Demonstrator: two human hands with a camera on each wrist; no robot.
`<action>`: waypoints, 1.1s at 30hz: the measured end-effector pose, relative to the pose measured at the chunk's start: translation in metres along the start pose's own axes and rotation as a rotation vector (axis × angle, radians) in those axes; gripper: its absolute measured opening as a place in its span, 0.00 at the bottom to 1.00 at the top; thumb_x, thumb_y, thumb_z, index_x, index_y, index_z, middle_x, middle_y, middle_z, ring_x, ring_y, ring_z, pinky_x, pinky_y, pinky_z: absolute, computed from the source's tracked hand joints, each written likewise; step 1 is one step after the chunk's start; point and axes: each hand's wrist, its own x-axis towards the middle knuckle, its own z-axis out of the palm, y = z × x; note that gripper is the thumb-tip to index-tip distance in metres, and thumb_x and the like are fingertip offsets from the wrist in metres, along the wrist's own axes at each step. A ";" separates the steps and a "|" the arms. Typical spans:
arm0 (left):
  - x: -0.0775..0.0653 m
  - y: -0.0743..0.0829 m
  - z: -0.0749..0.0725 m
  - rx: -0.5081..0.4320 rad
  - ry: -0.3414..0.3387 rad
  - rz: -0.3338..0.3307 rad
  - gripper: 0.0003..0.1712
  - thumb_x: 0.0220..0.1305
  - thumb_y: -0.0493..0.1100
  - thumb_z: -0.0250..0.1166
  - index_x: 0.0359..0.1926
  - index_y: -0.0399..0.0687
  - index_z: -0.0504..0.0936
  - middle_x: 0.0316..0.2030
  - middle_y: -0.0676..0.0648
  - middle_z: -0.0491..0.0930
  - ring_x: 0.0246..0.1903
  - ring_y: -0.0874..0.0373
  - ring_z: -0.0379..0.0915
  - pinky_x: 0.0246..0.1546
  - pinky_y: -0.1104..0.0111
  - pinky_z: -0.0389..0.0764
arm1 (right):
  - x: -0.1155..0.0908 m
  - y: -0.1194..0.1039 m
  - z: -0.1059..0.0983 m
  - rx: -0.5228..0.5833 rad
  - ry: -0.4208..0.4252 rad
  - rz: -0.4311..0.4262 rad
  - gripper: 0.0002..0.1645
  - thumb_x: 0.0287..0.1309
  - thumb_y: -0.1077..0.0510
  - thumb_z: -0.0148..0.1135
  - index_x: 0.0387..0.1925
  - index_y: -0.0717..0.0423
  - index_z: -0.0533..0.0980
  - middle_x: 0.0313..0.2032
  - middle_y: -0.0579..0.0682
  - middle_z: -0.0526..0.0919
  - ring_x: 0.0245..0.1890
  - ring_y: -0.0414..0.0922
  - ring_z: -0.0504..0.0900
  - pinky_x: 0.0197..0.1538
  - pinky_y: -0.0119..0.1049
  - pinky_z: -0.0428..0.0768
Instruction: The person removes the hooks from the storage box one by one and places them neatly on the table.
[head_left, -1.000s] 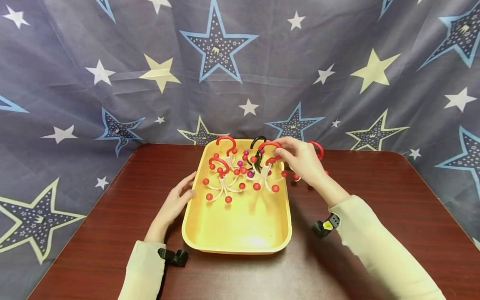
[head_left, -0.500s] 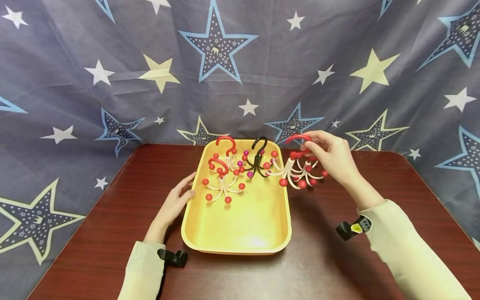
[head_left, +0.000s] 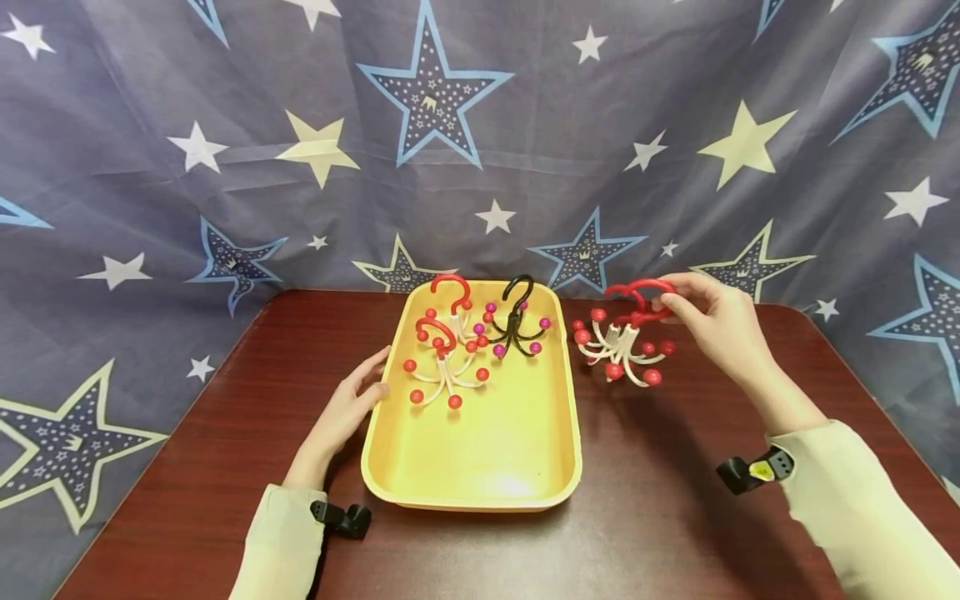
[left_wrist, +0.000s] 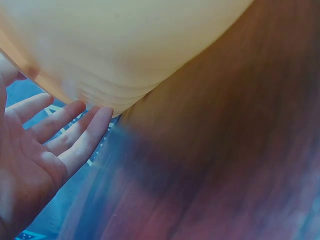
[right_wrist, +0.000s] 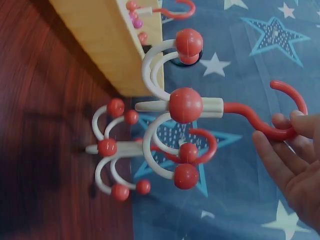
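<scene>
My right hand [head_left: 716,321] pinches the red hook of a white multi-arm hanger [right_wrist: 210,107] with red ball tips, held up beside the tray. Just behind it, a matching red-and-white hanger [right_wrist: 107,147] stands on the table; in the head view the two overlap. My left hand [head_left: 348,404] is at the yellow tray's [head_left: 480,454] left side, and in the left wrist view its straight fingers [left_wrist: 85,142] reach against the outer wall. Two more red-and-white hangers, a front one [head_left: 447,375] and a rear one [head_left: 452,292], are in the tray with a black hanger [head_left: 515,321] tipped in purple.
The dark red-brown wooden table [head_left: 825,400] extends on both sides of the tray. A blue-grey curtain [head_left: 480,192] printed with stars hangs right behind its far edge.
My right hand has carried the red-and-white hanger from over the tray rightward, out past its right rim, to the one standing on the table. The left hand keeps its place.
</scene>
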 end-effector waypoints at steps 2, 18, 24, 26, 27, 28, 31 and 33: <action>0.000 0.000 0.000 0.000 0.000 -0.002 0.31 0.65 0.39 0.51 0.68 0.57 0.56 0.60 0.37 0.64 0.51 0.44 0.68 0.41 0.71 0.75 | -0.002 0.005 -0.005 -0.028 0.007 0.004 0.13 0.55 0.63 0.60 0.44 0.59 0.78 0.29 0.52 0.84 0.26 0.28 0.80 0.30 0.21 0.77; -0.001 -0.001 0.001 -0.035 -0.009 0.003 0.32 0.65 0.38 0.50 0.69 0.55 0.55 0.59 0.36 0.65 0.49 0.50 0.70 0.41 0.71 0.76 | -0.012 0.038 -0.037 -0.273 0.083 0.055 0.12 0.56 0.57 0.61 0.43 0.52 0.80 0.30 0.54 0.84 0.25 0.16 0.72 0.30 0.18 0.64; -0.001 -0.002 0.002 -0.043 -0.009 0.000 0.32 0.65 0.38 0.50 0.69 0.55 0.55 0.59 0.36 0.64 0.51 0.47 0.68 0.41 0.71 0.76 | -0.008 0.050 -0.041 -0.344 0.112 0.088 0.14 0.57 0.54 0.59 0.44 0.52 0.79 0.30 0.52 0.85 0.23 0.13 0.68 0.28 0.24 0.63; -0.001 -0.002 0.002 -0.051 -0.011 0.002 0.32 0.65 0.38 0.51 0.69 0.55 0.55 0.59 0.35 0.64 0.50 0.47 0.68 0.41 0.71 0.76 | -0.007 0.054 -0.041 -0.358 0.120 0.098 0.14 0.57 0.54 0.59 0.44 0.53 0.79 0.31 0.52 0.85 0.22 0.13 0.66 0.28 0.24 0.63; 0.000 -0.002 0.002 -0.052 -0.009 0.003 0.32 0.65 0.38 0.51 0.69 0.54 0.55 0.59 0.35 0.64 0.50 0.47 0.69 0.40 0.71 0.76 | -0.005 0.057 -0.041 -0.359 0.123 0.104 0.14 0.57 0.54 0.59 0.44 0.53 0.79 0.31 0.52 0.85 0.22 0.13 0.66 0.27 0.24 0.63; 0.000 -0.002 0.002 -0.051 -0.009 0.006 0.32 0.65 0.38 0.51 0.69 0.54 0.55 0.59 0.35 0.64 0.50 0.48 0.69 0.40 0.71 0.76 | -0.004 0.059 -0.040 -0.358 0.126 0.108 0.14 0.57 0.54 0.58 0.44 0.54 0.79 0.31 0.54 0.84 0.21 0.13 0.66 0.27 0.23 0.63; 0.000 -0.003 0.002 -0.052 -0.010 0.013 0.32 0.65 0.39 0.51 0.69 0.53 0.55 0.59 0.34 0.64 0.49 0.49 0.69 0.40 0.70 0.76 | 0.000 0.065 -0.040 -0.360 0.137 0.125 0.14 0.58 0.55 0.57 0.44 0.55 0.79 0.33 0.56 0.84 0.21 0.12 0.65 0.27 0.23 0.63; -0.001 -0.004 0.002 -0.049 -0.010 0.015 0.31 0.66 0.39 0.51 0.69 0.52 0.55 0.58 0.34 0.64 0.49 0.48 0.69 0.41 0.70 0.76 | 0.002 0.068 -0.040 -0.363 0.144 0.136 0.14 0.59 0.54 0.57 0.43 0.56 0.79 0.35 0.58 0.83 0.21 0.12 0.65 0.27 0.24 0.63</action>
